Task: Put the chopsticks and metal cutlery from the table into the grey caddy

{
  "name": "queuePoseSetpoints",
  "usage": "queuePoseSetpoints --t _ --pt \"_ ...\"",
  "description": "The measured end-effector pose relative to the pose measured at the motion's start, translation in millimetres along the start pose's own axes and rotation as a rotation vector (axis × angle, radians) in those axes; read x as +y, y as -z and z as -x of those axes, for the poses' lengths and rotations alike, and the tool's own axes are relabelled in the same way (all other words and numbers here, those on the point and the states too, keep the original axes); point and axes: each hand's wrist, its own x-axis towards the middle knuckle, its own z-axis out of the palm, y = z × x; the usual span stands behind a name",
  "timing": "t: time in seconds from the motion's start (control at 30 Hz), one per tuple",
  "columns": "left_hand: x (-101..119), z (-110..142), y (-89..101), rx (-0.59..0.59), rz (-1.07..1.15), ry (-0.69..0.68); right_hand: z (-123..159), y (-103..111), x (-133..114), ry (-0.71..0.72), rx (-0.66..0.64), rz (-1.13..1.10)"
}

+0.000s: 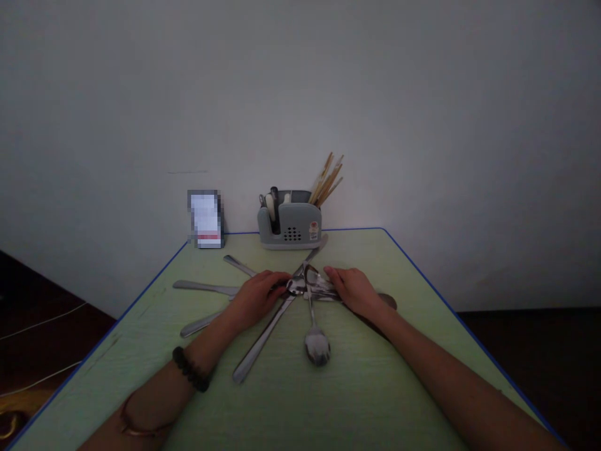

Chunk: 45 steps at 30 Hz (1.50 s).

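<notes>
A pile of metal cutlery lies on the table between my two hands, its pieces fanning out in several directions. My left hand reaches in from the left, fingers curled at a shiny spoon bowl. From under this hand, several metal handles stick out to the left. My right hand is closed around pieces at the right side of the pile; which ones is hidden by the fingers. One spoon points towards me with its bowl nearest. Beside it, a long metal handle slants down to the left.
A grey cutlery holder stands against the wall, with wooden chopsticks and other utensils in it. To its left a blurred upright screen leans at the back. The green table has a blue edge.
</notes>
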Motion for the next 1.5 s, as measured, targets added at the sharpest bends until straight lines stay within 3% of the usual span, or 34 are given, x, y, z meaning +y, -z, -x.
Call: queuePoseSetpoints --t 0.17,0.37,0.6,0.77,0.83,0.93,1.03,1.13,1.3,1.5 --pt "0.4 -0.4 -1.2 0.026 -0.02 -0.018 0.1 -1.2 2.3 -0.007 0.046 -0.091" --pt "3.9 0.0 -3.7 0.032 -0.007 -0.09 2.9 -5.7 2.0 0.135 -0.019 -0.13" --pt "16.8 1.2 0.9 0.041 0.045 -0.118 5.0 -9.7 2.7 0.339 0.02 -0.169" --pt "15.4 0.3 2.3 0.031 0.005 -0.167 6.5 -9.3 -2.7 0.367 0.045 -0.158" --pt "14.5 -0.6 2.5 0.087 0.023 -0.179 6.5 -9.7 -5.2 0.319 0.075 -0.131" --pt "13.8 -2.7 3.7 0.272 0.108 -0.118 6.3 -10.0 -8.4 0.226 0.095 -0.114" --pt "12.0 -4.9 4.9 0.454 0.231 0.021 6.3 -10.1 -9.7 0.142 0.086 -0.093" --pt "9.2 -5.8 4.9 0.513 0.391 0.181 6.2 -11.6 -8.7 0.122 0.086 -0.106" --pt "9.6 -5.0 4.6 0.368 0.496 0.301 5.8 -14.6 -4.8 0.21 0.19 -0.243" --pt "10.5 -5.7 2.3 0.232 0.313 0.298 7.4 -12.7 -6.2 0.253 0.257 -0.27"
